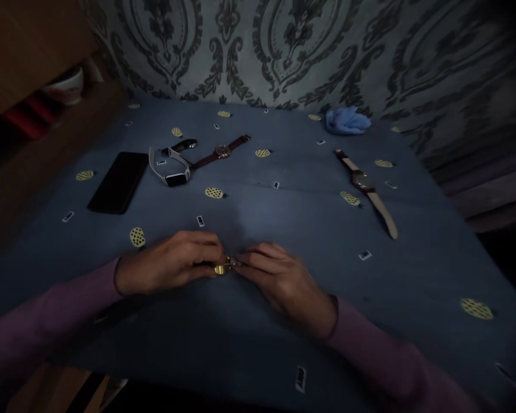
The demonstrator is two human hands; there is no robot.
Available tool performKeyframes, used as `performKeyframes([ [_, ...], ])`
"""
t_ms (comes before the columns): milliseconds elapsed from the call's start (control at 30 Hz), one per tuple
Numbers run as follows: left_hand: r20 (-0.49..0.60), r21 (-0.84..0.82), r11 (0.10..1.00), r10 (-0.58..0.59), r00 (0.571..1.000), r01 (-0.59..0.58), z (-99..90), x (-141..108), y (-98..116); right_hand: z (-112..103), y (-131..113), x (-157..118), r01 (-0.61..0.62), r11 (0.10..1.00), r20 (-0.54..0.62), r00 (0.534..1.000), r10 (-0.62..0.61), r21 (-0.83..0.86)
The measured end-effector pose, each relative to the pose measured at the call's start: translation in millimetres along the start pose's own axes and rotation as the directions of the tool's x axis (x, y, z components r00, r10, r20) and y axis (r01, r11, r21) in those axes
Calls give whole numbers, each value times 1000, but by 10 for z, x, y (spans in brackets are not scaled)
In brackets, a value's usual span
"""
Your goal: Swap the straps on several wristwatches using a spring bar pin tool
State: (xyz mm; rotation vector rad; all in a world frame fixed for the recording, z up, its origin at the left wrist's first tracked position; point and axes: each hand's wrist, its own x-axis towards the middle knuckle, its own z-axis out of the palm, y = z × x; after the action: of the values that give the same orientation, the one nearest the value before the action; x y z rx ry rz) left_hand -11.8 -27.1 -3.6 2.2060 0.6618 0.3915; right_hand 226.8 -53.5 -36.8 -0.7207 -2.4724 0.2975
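Note:
Near the front middle of the blue patterned tablecloth, my left hand [172, 263] pinches a small gold-coloured metal object [222, 268], perhaps a watch. From the other side, my right hand [279, 272] has its fingers closed on the object's right end, where a small silvery part shows. The fingertips of both hands almost meet around it and hide much of its shape. Beyond my hands lie a brown-strapped watch [222, 151], a smartwatch with a pale strap [176, 179] and a black-strapped watch [184, 145]. Another watch [363, 180] with its strap spread out lies at the right.
A black phone [118, 182] lies at the left of the tablecloth [258, 212]. A crumpled blue cloth [348, 120] sits at the back right by the patterned wall. At the far left, a wooden shelf holds a bowl [67, 87] and red items.

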Motion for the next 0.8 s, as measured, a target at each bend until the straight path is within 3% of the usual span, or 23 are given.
performKeyframes([
  [233, 92, 89, 996, 12, 996, -21, -47, 18, 81, -10, 74, 31, -77, 955, -61, 993, 99, 287],
  [467, 204, 305, 950, 3, 979, -66, -83, 109, 235, -1, 85, 66, -125, 911, -45, 987, 155, 393],
  [567, 230, 348, 934, 0, 973, -82, -93, 133, 270, -64, 82, 23, -155, 923, -42, 983, 181, 351],
  [633, 242, 376, 923, -11, 970, -83, -96, 138, 282, -127, 73, -37, -238, 937, -42, 966, 257, 255],
  [733, 243, 395, 915, -21, 970, -79, -95, 131, 288, -206, 20, -124, -438, 898, -22, 898, 439, 45],
  [800, 240, 390, 918, -25, 970, -73, -89, 119, 285, -228, -42, -147, -537, 844, 19, 844, 536, 3],
])
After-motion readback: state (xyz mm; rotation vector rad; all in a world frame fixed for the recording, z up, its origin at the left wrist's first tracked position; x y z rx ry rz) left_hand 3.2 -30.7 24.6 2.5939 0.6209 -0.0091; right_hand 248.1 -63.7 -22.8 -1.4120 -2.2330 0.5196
